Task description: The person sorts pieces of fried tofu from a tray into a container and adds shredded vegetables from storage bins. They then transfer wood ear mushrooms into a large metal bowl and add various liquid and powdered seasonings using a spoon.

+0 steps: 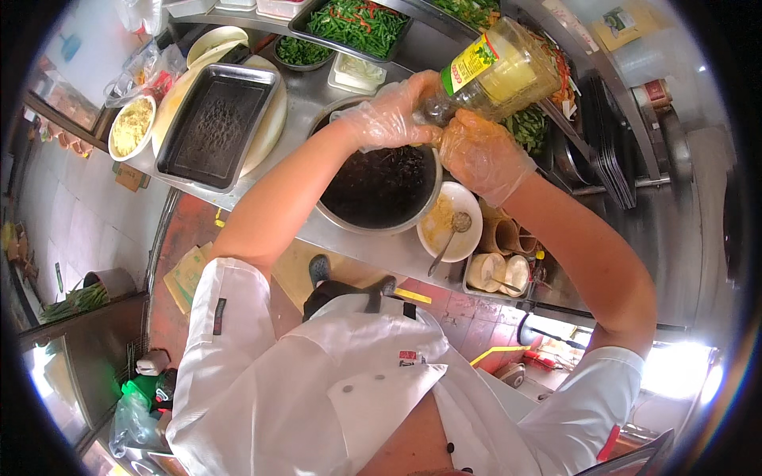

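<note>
A large clear plastic bottle (506, 71) with a yellow-green label is tilted over the right side of a round metal basin (437, 184), its neck end low. My left hand (387, 116), in a clear disposable glove, grips the bottle near the neck. My right hand (485, 154), gloved too and stained orange at the fingers, is curled against the neck end just below. The bottle's mouth is hidden by the fingers. Dark, wet, shredded food (381, 187) fills the basin. Beside it a white bowl (467, 241) holds yellow paste and a metal spoon (449, 241).
Left of the basin, an empty black metal tray (208, 128) rests on a round board (271, 125). A white tub of minced yellow food (132, 126) stands at the counter's edge. Trays of cut green vegetables (357, 27) line the back. Jars (500, 273) sit front right.
</note>
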Demonstrator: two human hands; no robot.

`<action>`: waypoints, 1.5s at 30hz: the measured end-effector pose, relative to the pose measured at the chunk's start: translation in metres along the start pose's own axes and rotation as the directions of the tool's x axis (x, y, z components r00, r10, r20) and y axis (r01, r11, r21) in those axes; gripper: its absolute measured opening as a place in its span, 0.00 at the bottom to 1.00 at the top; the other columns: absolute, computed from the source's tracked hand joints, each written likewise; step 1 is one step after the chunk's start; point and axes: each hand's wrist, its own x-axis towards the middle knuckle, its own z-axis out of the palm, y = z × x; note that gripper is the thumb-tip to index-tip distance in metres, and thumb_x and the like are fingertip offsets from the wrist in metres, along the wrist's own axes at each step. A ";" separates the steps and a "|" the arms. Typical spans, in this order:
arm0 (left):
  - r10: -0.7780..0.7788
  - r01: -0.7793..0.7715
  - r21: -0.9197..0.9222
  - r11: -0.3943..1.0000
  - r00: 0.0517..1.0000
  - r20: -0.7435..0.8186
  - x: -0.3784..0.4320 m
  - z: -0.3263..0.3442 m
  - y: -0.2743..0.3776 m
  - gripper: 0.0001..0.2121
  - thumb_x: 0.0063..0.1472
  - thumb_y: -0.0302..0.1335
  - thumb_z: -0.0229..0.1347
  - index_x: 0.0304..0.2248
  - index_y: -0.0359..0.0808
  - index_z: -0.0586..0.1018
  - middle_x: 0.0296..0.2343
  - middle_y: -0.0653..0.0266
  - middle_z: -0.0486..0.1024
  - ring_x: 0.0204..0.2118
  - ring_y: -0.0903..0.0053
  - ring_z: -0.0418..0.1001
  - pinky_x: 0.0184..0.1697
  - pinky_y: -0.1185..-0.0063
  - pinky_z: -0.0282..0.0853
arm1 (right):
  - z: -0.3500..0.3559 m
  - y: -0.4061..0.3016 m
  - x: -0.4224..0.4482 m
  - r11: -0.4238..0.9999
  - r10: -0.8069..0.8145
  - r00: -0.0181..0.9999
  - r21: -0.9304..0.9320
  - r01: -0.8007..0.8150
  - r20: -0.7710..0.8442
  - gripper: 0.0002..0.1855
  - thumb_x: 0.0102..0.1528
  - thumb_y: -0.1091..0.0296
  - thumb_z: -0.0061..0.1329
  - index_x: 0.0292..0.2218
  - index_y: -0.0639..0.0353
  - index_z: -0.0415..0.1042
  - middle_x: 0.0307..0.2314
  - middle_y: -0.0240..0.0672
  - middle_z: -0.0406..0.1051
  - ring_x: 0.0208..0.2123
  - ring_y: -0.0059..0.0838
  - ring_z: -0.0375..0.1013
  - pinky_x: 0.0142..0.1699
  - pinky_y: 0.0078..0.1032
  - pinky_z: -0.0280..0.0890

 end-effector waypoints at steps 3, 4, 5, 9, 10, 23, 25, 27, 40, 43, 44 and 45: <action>0.129 -0.135 -0.038 0.990 0.985 -0.116 0.018 0.003 -0.027 0.43 0.48 0.31 0.68 0.59 0.29 0.56 0.52 0.44 0.70 0.58 0.60 0.67 0.61 0.70 0.63 | -0.006 0.006 0.010 0.999 -0.020 0.997 0.037 0.023 -0.071 0.02 0.45 0.70 0.49 0.23 0.56 0.73 0.20 0.34 0.70 0.31 0.34 0.72 0.44 0.27 0.69; 0.169 -0.177 -0.051 0.983 0.977 -0.131 0.023 0.004 -0.031 0.43 0.47 0.31 0.68 0.59 0.29 0.57 0.50 0.46 0.71 0.55 0.60 0.70 0.59 0.70 0.65 | -0.009 0.007 0.012 0.997 -0.015 0.997 0.068 0.020 -0.079 0.02 0.44 0.70 0.49 0.23 0.57 0.72 0.20 0.35 0.69 0.31 0.34 0.72 0.42 0.27 0.70; 0.184 -0.191 -0.048 0.980 0.975 -0.124 0.028 0.004 -0.036 0.42 0.47 0.31 0.68 0.58 0.29 0.58 0.49 0.47 0.72 0.54 0.61 0.71 0.58 0.70 0.66 | -0.008 0.008 0.012 0.997 -0.011 0.998 0.071 0.016 -0.069 0.02 0.44 0.70 0.49 0.23 0.57 0.72 0.20 0.35 0.69 0.31 0.34 0.72 0.42 0.26 0.70; 0.223 -0.236 -0.101 0.967 0.967 -0.123 0.048 0.009 -0.041 0.38 0.45 0.29 0.69 0.54 0.28 0.63 0.42 0.53 0.75 0.47 0.67 0.74 0.53 0.73 0.69 | -0.001 0.013 0.006 0.997 0.002 0.999 -0.075 0.001 0.049 0.02 0.42 0.71 0.50 0.23 0.56 0.72 0.20 0.34 0.69 0.31 0.32 0.71 0.44 0.24 0.68; 0.213 -0.235 -0.173 0.957 0.967 -0.137 0.051 0.011 -0.040 0.38 0.44 0.28 0.69 0.53 0.28 0.64 0.41 0.54 0.75 0.46 0.69 0.74 0.52 0.73 0.70 | 0.004 0.015 0.004 0.985 -0.002 0.997 -0.170 0.016 0.081 0.02 0.42 0.72 0.50 0.23 0.56 0.72 0.20 0.34 0.69 0.31 0.32 0.71 0.44 0.24 0.68; 0.172 -0.210 -0.192 0.959 0.966 -0.195 0.079 0.010 -0.039 0.32 0.43 0.28 0.72 0.47 0.31 0.70 0.37 0.63 0.73 0.42 0.79 0.71 0.49 0.77 0.70 | 0.006 0.035 0.003 0.996 0.082 0.993 0.016 -0.084 0.082 0.04 0.50 0.70 0.47 0.24 0.54 0.72 0.22 0.33 0.70 0.34 0.33 0.72 0.47 0.26 0.67; 0.166 -0.209 -0.213 0.954 0.966 -0.199 0.080 0.009 -0.041 0.33 0.43 0.27 0.72 0.48 0.31 0.70 0.37 0.63 0.73 0.42 0.79 0.72 0.50 0.77 0.70 | 0.014 0.036 0.005 0.997 0.073 0.995 -0.037 -0.071 0.073 0.05 0.52 0.69 0.46 0.24 0.55 0.71 0.22 0.33 0.70 0.33 0.32 0.72 0.45 0.25 0.67; 0.144 -0.180 -0.211 0.961 0.973 -0.179 0.078 0.005 -0.040 0.34 0.44 0.26 0.71 0.51 0.31 0.68 0.41 0.63 0.73 0.46 0.78 0.71 0.53 0.76 0.68 | 0.021 0.037 0.008 0.994 0.064 0.996 -0.089 -0.059 0.062 0.07 0.55 0.69 0.46 0.25 0.55 0.70 0.22 0.32 0.69 0.32 0.32 0.71 0.44 0.25 0.67; -0.041 -0.003 -0.331 0.943 0.991 -0.128 0.001 -0.031 -0.036 0.42 0.48 0.24 0.71 0.59 0.36 0.59 0.53 0.59 0.68 0.56 0.69 0.68 0.59 0.69 0.65 | 0.085 -0.021 0.047 0.015 -0.098 0.976 -0.980 0.197 0.195 0.11 0.62 0.65 0.46 0.27 0.55 0.65 0.22 0.30 0.65 0.27 0.25 0.67 0.37 0.23 0.65; -0.117 0.092 -0.342 0.935 0.992 -0.054 -0.012 -0.030 -0.027 0.44 0.47 0.24 0.71 0.60 0.36 0.57 0.54 0.58 0.68 0.56 0.68 0.68 0.58 0.69 0.65 | 0.083 -0.029 0.045 -0.329 -0.123 0.940 -0.907 0.264 0.318 0.09 0.62 0.63 0.47 0.30 0.55 0.67 0.23 0.30 0.66 0.27 0.26 0.67 0.35 0.24 0.65; -0.101 0.086 -0.333 0.939 0.995 -0.025 -0.014 -0.029 -0.032 0.45 0.47 0.23 0.71 0.61 0.36 0.56 0.54 0.59 0.68 0.56 0.68 0.68 0.58 0.69 0.66 | 0.079 -0.033 0.042 -0.479 -0.112 0.923 -0.834 0.274 0.368 0.09 0.63 0.62 0.47 0.31 0.55 0.67 0.24 0.30 0.67 0.27 0.27 0.67 0.34 0.24 0.65; -0.083 0.066 -0.353 0.933 0.996 -0.033 -0.015 -0.026 -0.032 0.45 0.47 0.23 0.71 0.61 0.36 0.56 0.54 0.59 0.67 0.55 0.68 0.68 0.58 0.68 0.66 | 0.072 -0.035 0.040 -0.617 -0.093 0.904 -0.737 0.277 0.418 0.09 0.63 0.62 0.47 0.32 0.55 0.68 0.24 0.30 0.67 0.27 0.27 0.67 0.34 0.25 0.65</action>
